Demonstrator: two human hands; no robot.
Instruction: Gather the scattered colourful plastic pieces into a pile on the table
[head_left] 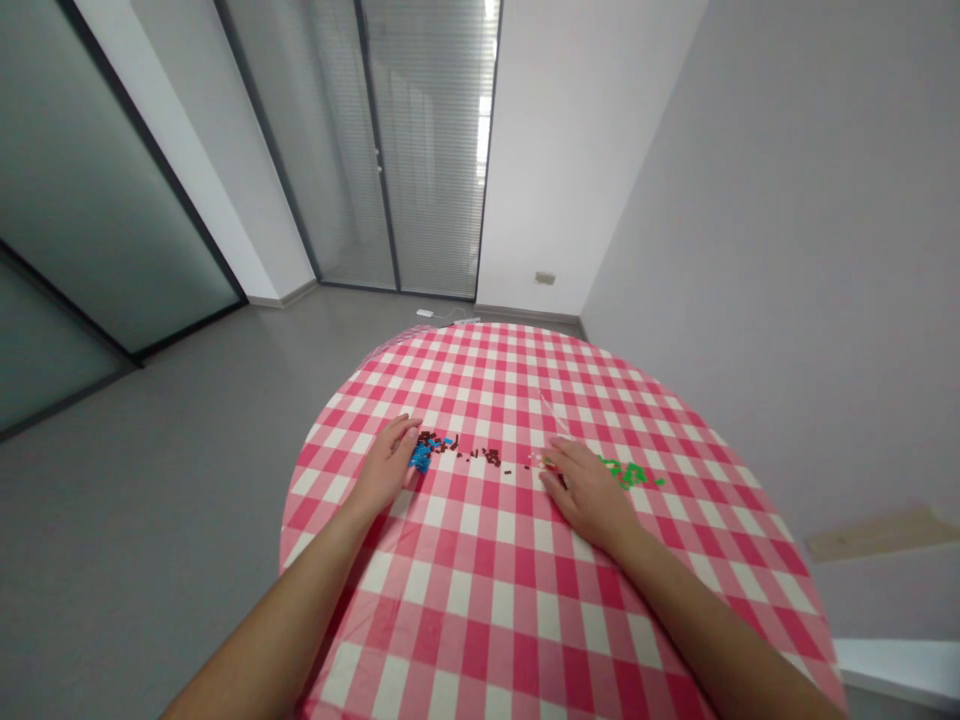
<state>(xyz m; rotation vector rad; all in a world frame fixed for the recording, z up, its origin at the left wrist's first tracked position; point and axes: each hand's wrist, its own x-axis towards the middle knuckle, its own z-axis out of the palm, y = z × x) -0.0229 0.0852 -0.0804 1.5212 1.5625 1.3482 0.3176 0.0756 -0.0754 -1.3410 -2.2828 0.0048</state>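
My left hand rests on the table at the left end of a row of small loose pieces. Its fingers are apart and curve beside a little heap of blue pieces, with nothing visibly gripped. Dark brown pieces lie scattered between my two hands. Farther right, my right hand is low over the cloth, thumb and fingers apart around a few tiny yellowish pieces. Just beyond its outer side are bright green pieces, partly hidden by the hand. The pieces are too small to name exactly.
A red-and-white checked cloth covers the rounded table. A thin clear strip lies beyond my right hand. Behind the table, a white power strip is on the floor near glass doors. A wall stands to the right.
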